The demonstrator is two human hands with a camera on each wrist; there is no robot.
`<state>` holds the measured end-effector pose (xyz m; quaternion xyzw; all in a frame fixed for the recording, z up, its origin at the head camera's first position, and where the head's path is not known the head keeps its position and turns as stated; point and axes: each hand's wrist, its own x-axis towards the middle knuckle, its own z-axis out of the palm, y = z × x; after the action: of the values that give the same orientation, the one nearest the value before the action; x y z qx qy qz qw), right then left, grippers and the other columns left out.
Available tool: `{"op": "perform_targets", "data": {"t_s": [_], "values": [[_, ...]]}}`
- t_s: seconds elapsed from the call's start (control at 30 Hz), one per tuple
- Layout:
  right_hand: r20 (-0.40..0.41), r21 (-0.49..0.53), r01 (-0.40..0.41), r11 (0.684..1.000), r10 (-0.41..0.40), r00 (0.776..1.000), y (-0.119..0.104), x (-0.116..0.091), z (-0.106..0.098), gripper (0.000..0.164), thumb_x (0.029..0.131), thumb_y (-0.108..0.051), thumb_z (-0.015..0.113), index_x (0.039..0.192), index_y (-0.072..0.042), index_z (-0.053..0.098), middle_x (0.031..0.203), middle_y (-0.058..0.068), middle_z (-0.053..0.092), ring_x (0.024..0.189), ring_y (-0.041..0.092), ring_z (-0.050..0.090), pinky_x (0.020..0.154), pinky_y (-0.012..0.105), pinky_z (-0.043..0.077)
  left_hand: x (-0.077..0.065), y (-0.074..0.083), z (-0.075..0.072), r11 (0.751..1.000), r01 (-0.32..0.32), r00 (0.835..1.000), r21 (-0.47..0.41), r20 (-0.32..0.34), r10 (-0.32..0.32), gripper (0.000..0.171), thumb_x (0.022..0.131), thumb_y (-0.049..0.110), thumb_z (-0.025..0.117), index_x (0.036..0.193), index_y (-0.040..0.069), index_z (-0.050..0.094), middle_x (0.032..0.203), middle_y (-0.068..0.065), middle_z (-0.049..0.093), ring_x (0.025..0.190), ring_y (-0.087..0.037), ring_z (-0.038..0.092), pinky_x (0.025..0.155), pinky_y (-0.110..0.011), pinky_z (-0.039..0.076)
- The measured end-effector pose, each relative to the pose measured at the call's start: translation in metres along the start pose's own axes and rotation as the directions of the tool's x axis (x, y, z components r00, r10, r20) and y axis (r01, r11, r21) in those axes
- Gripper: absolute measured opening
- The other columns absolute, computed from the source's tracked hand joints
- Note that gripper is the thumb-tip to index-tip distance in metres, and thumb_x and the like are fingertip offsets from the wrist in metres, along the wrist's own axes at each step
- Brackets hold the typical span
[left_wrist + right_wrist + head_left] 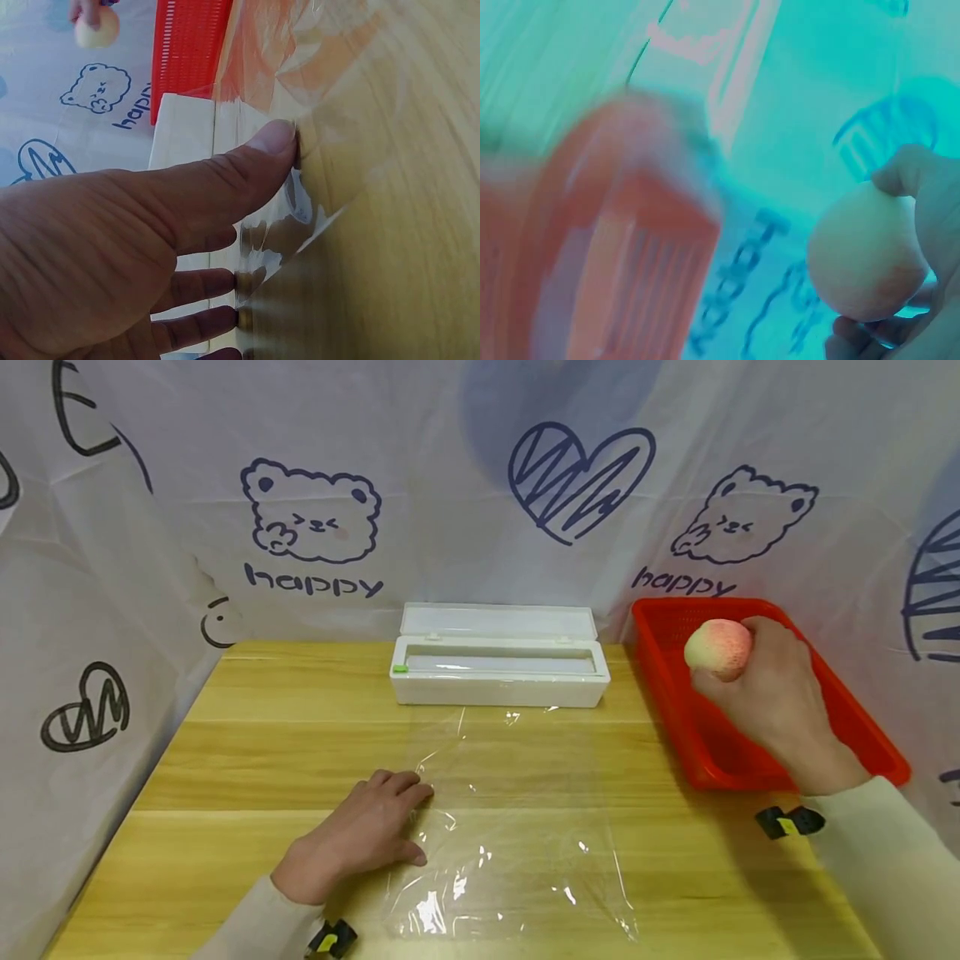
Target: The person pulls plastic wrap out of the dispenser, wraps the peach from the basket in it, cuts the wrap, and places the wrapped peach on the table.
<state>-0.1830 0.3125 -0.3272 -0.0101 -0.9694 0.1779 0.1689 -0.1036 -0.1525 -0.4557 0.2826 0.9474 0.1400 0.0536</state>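
Observation:
A pale yellow and pink peach is gripped by my right hand, held up over the red plastic basket. In the right wrist view thumb and fingers curl round the peach. My left hand rests at the left edge of a sheet of clear plastic wrap, fingers spread and nearly straight. The left wrist view shows the thumb touching the film. That sheet runs toward me from a white cling film dispenser, whose lid stands raised at the back.
The wooden table meets a white cloth backdrop with bear and heart drawings. Inside the dispenser lies a roll, with a small green piece at its left end. The basket stands at the table's right side.

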Motion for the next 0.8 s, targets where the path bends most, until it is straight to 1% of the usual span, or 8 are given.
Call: {"op": "perform_targets", "data": {"t_s": [0.13,0.23,0.3,0.4,0.53,0.67,0.73,0.8], "values": [[-0.008,0.030,0.143,0.989,-0.143,0.990,-0.033,-0.016,0.008,0.075,0.076,-0.030,0.075,0.136,-0.003,0.038,0.123,0.025,0.047,0.108,0.043,0.038,0.083,0.063,0.042,0.000,0.000,-0.001,1.000,-0.004,1.000,0.006,-0.003,0.004,0.081,0.068,0.049,0.083,0.133,0.011,0.054,0.136,-0.013,0.052,0.119,-0.034,0.046,0.095,-0.054,0.043],[0.023,0.068,0.211,0.975,-0.213,0.977,-0.052,-0.027,0.020,0.076,0.076,-0.031,0.076,0.136,-0.003,0.039,0.122,0.023,0.049,0.106,0.040,0.042,0.084,0.060,0.044,0.001,0.001,-0.002,1.000,-0.014,1.000,0.013,-0.013,0.014,0.082,0.067,0.049,0.083,0.133,0.010,0.054,0.134,-0.014,0.053,0.117,-0.035,0.047,0.093,-0.054,0.044],[0.042,0.105,0.254,0.961,-0.260,0.965,-0.061,-0.034,0.030,0.074,0.076,-0.033,0.077,0.133,-0.004,0.042,0.118,0.020,0.053,0.103,0.037,0.045,0.083,0.056,0.045,0.001,0.001,-0.002,1.000,-0.019,1.000,0.017,-0.020,0.020,0.082,0.066,0.050,0.083,0.132,0.010,0.055,0.133,-0.014,0.053,0.116,-0.035,0.047,0.091,-0.054,0.044],[0.075,0.139,0.319,0.937,-0.331,0.941,-0.071,-0.044,0.046,0.069,0.074,-0.037,0.078,0.128,-0.006,0.048,0.111,0.013,0.057,0.097,0.031,0.049,0.080,0.049,0.044,0.002,0.001,-0.001,1.000,-0.019,1.000,0.016,-0.020,0.019,0.081,0.066,0.051,0.083,0.132,0.011,0.055,0.133,-0.012,0.054,0.116,-0.034,0.048,0.091,-0.053,0.045],[0.152,0.151,0.365,0.919,-0.387,0.910,-0.083,-0.060,0.064,0.067,0.072,-0.045,0.079,0.124,-0.012,0.052,0.107,0.008,0.058,0.092,0.025,0.052,0.075,0.043,0.048,0.001,0.001,-0.002,1.000,-0.012,1.000,-0.018,-0.009,0.012,0.081,0.068,0.050,0.082,0.133,0.011,0.054,0.134,-0.013,0.053,0.117,-0.034,0.047,0.094,-0.054,0.044],[0.257,0.164,0.366,0.916,-0.398,0.881,-0.099,-0.082,0.078,0.069,0.071,-0.056,0.078,0.123,-0.017,0.054,0.106,0.004,0.054,0.081,0.020,0.055,0.067,0.038,0.054,-0.001,0.001,-0.005,0.998,-0.012,1.000,-0.068,-0.004,0.012,0.080,0.069,0.048,0.081,0.134,0.011,0.053,0.136,-0.016,0.051,0.120,-0.036,0.047,0.099,-0.056,0.041],[0.328,0.167,0.361,0.918,-0.397,0.857,-0.108,-0.095,0.083,0.069,0.070,-0.062,0.076,0.119,-0.019,0.055,0.104,0.000,0.050,0.075,0.016,0.054,0.064,0.033,0.052,-0.001,0.001,-0.007,0.996,-0.022,1.000,-0.088,-0.008,0.022,0.078,0.070,0.047,0.082,0.133,0.010,0.054,0.136,-0.017,0.051,0.120,-0.037,0.047,0.101,-0.055,0.040],[0.395,0.171,0.362,0.916,-0.401,0.827,-0.117,-0.109,0.087,0.069,0.069,-0.069,0.072,0.115,-0.020,0.055,0.102,-0.003,0.047,0.071,0.012,0.052,0.060,0.029,0.049,-0.002,0.001,-0.007,0.995,-0.032,0.999,-0.091,-0.014,0.031,0.077,0.069,0.046,0.082,0.131,0.010,0.054,0.135,-0.018,0.052,0.119,-0.037,0.048,0.103,-0.053,0.040]]}}
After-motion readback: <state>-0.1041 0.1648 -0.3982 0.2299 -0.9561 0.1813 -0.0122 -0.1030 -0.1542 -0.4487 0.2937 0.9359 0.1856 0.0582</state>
